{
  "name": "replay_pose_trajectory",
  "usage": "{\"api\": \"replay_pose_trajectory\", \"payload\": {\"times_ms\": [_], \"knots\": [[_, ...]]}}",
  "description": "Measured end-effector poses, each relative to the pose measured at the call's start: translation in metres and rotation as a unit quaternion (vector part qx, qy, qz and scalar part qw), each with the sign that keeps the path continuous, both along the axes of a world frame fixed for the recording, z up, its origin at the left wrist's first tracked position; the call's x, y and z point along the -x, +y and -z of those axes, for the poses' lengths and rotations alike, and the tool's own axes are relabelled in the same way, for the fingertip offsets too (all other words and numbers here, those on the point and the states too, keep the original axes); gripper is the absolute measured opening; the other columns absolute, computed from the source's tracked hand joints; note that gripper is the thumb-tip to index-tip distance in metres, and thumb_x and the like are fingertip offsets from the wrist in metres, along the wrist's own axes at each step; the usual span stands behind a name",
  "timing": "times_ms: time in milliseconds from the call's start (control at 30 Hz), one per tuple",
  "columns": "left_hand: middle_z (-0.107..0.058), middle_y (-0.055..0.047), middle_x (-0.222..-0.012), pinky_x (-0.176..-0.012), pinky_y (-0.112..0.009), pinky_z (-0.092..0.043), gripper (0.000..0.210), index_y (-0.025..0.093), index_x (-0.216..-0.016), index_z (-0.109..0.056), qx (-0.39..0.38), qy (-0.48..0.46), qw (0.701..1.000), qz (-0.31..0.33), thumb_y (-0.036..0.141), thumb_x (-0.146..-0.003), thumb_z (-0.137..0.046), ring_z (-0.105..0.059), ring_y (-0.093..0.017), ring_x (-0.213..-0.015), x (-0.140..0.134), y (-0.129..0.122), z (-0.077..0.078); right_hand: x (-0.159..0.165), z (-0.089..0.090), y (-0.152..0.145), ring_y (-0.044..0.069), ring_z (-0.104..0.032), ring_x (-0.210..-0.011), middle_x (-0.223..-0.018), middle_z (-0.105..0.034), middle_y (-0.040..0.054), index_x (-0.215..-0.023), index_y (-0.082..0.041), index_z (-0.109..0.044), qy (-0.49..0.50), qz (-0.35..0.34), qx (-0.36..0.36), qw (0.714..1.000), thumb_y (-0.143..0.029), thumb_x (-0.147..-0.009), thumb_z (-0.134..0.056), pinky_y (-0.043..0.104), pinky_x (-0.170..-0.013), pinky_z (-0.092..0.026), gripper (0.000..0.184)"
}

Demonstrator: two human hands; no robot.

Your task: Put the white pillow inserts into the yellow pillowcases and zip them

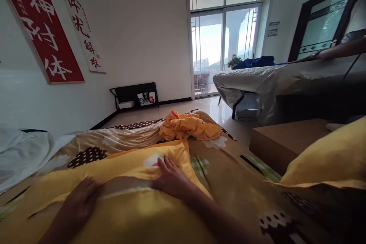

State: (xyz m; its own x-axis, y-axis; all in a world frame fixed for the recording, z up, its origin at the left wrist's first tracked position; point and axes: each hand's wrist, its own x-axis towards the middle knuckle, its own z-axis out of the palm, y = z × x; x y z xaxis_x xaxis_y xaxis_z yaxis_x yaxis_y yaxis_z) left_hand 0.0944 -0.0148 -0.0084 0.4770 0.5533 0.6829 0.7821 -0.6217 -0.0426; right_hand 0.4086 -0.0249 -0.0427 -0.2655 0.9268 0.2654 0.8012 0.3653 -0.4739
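Note:
A pillow in a yellow pillowcase (134, 213) lies in front of me on a bed. Between my hands the edge of the case gapes, and a strip of paler inner pillow (126, 186) shows. My left hand (81, 200) is closed on the case's edge at the left of this gap; its thumb is partly hidden. At the right end, my right hand (174, 179) rests on the case near a white and pink patch (151, 160). Its fingers are stretched out over the cloth, with the thumb by the edge of the gap. Beyond the pillow sits a crumpled orange cloth (190, 126).
The patterned bedsheet (228, 175) spreads around the pillow. Another yellow pillow (331, 156) lies at right, near a brown box (286, 137). White bedding (25, 156) is at left. Another person's arm (337, 51) reaches over a plastic-covered mattress (257, 76) bearing blue cloth (254, 62).

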Motion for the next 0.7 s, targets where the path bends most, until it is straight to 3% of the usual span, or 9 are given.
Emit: {"api": "replay_pose_trajectory", "payload": {"times_ms": [100,200,300,433,533,600,700], "knots": [[-0.066,-0.002,-0.083,-0.070,-0.027,-0.050,0.020,0.022,-0.085,-0.064,-0.005,0.041,0.999,-0.011,0.027,-0.089,-0.045,-0.062,-0.017,-0.078,-0.010,0.007,-0.005,-0.009,0.001,0.015,0.025,-0.058,-0.109,-0.120,-0.061,0.0146,-0.120,-0.016,-0.054,0.020,0.032,0.035,0.999,-0.038,-0.087,-0.048,0.033,-0.088,-0.041,0.041],[-0.065,-0.007,-0.098,-0.083,-0.035,-0.045,0.023,0.020,-0.100,-0.062,-0.068,0.072,0.995,0.009,0.018,-0.087,-0.044,-0.059,-0.022,-0.094,-0.042,-0.006,-0.014,-0.014,-0.001,0.018,0.022,-0.063,-0.093,-0.103,-0.067,0.0128,-0.103,-0.014,-0.059,0.010,0.089,0.040,0.995,-0.027,-0.089,-0.042,0.028,-0.074,-0.041,0.026],[-0.063,-0.005,-0.108,-0.091,-0.032,-0.043,0.034,0.022,-0.113,-0.057,-0.006,0.154,0.980,0.124,0.010,-0.085,-0.040,-0.056,-0.019,-0.101,-0.094,-0.023,-0.012,-0.012,0.003,0.017,0.021,-0.065,-0.090,-0.101,-0.068,0.0116,-0.100,-0.015,-0.059,-0.034,0.125,0.040,0.991,-0.019,-0.088,-0.040,0.027,-0.068,-0.040,0.023],[-0.060,-0.011,-0.117,-0.099,-0.039,-0.040,0.039,0.016,-0.125,-0.051,0.102,0.231,0.962,0.104,0.017,-0.087,-0.041,-0.053,-0.025,-0.110,-0.152,-0.030,0.014,-0.015,0.005,0.020,0.021,-0.066,-0.089,-0.098,-0.070,0.0108,-0.103,-0.015,-0.059,-0.089,0.141,0.049,0.985,-0.014,-0.087,-0.038,0.026,-0.065,-0.039,0.026],[-0.046,-0.017,-0.137,-0.108,-0.044,-0.030,0.044,0.013,-0.130,-0.047,0.106,0.228,0.964,0.089,0.022,-0.087,-0.043,-0.041,-0.029,-0.127,-0.165,-0.030,0.031,-0.021,-0.007,0.030,0.020,-0.066,-0.089,-0.097,-0.070,0.0107,-0.106,-0.016,-0.060,-0.115,0.134,0.051,0.983,-0.014,-0.085,-0.042,0.025,-0.066,-0.040,0.027],[-0.037,-0.016,-0.145,-0.109,-0.047,-0.026,0.037,0.016,-0.123,-0.051,0.117,0.224,0.964,0.085,0.024,-0.088,-0.042,-0.031,-0.031,-0.135,-0.163,-0.031,0.031,-0.022,-0.020,0.039,0.021,-0.066,-0.090,-0.097,-0.070,0.0116,-0.102,-0.016,-0.062,-0.136,0.130,0.051,0.981,-0.016,-0.082,-0.049,0.025,-0.066,-0.041,0.024],[-0.053,-0.015,-0.129,-0.101,-0.049,-0.034,0.025,0.019,-0.106,-0.058,0.167,0.245,0.952,0.081,0.026,-0.088,-0.041,-0.043,-0.032,-0.125,-0.162,-0.028,0.021,-0.017,-0.035,0.050,0.024,-0.065,-0.090,-0.095,-0.069,0.0151,-0.094,-0.014,-0.066,-0.161,0.158,0.039,0.974,-0.014,-0.081,-0.050,0.028,-0.068,-0.042,0.021]]}}
